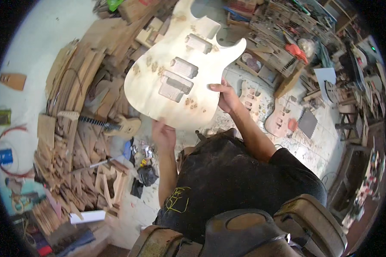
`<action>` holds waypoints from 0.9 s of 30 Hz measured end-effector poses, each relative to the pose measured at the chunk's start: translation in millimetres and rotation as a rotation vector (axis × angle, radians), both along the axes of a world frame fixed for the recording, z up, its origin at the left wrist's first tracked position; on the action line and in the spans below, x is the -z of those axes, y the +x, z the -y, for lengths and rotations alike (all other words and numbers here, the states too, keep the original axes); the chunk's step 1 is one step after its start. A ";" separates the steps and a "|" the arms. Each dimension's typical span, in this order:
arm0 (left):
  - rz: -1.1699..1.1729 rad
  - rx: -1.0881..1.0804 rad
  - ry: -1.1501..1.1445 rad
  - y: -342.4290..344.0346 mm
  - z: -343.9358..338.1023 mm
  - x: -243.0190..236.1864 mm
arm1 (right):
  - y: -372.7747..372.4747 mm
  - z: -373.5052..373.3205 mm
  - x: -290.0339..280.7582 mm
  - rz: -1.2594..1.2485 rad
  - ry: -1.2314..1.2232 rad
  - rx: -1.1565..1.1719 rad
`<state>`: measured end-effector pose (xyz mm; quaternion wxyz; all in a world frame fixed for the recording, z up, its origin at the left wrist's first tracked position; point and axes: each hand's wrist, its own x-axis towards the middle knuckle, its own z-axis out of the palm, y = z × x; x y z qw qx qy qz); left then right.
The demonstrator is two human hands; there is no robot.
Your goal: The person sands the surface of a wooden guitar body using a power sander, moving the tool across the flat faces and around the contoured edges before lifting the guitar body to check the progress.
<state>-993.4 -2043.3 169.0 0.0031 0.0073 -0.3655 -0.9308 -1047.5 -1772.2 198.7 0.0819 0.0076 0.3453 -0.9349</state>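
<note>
A pale wooden electric guitar body point(154, 94) with brown burl spots is held up in front of me, its face with several routed cavities turned toward me. My right hand point(227, 96) grips its right edge near the lower horn, thumb on the face and the fingers behind, out of sight. At the bottom edge my left hand point(163, 135) supports the body from beneath, its fingers hidden under the wood. The top of the body runs out of the picture.
Stacked boards and offcuts point(73, 150) crowd the left side, with a guitar with a neck point(123, 127) lying among them. Two guitar bodies point(281, 120) point(249, 96) rest on the tiled floor at right. A cluttered workbench point(283, 34) stands beyond; a dark bag point(147, 174) lies near my left arm.
</note>
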 end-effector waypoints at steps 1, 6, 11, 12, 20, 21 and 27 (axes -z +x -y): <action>0.047 0.036 0.116 -18.8 10.2 -1.1 | -7.3 -4.6 -2.7 -0.032 0.049 0.044; 0.024 0.117 0.209 -104.4 29.4 -33.5 | -22.2 -30.0 -30.2 -0.122 0.180 0.173; 0.016 0.576 -0.150 -172.8 40.3 -12.3 | -2.5 -42.3 -72.9 0.003 0.326 0.325; 0.010 0.618 -0.143 -181.9 36.2 -9.1 | 6.3 -41.2 -81.7 0.088 0.380 0.382; -0.289 1.036 -0.600 -218.2 -34.1 -78.4 | 78.7 16.4 -113.7 0.505 0.804 0.743; -0.264 1.125 -0.557 -223.6 -43.2 -78.4 | 87.2 23.2 -109.4 0.538 0.785 0.781; -0.227 1.522 -0.544 -235.0 -93.2 -58.6 | 145.3 42.9 -36.5 0.623 0.621 0.965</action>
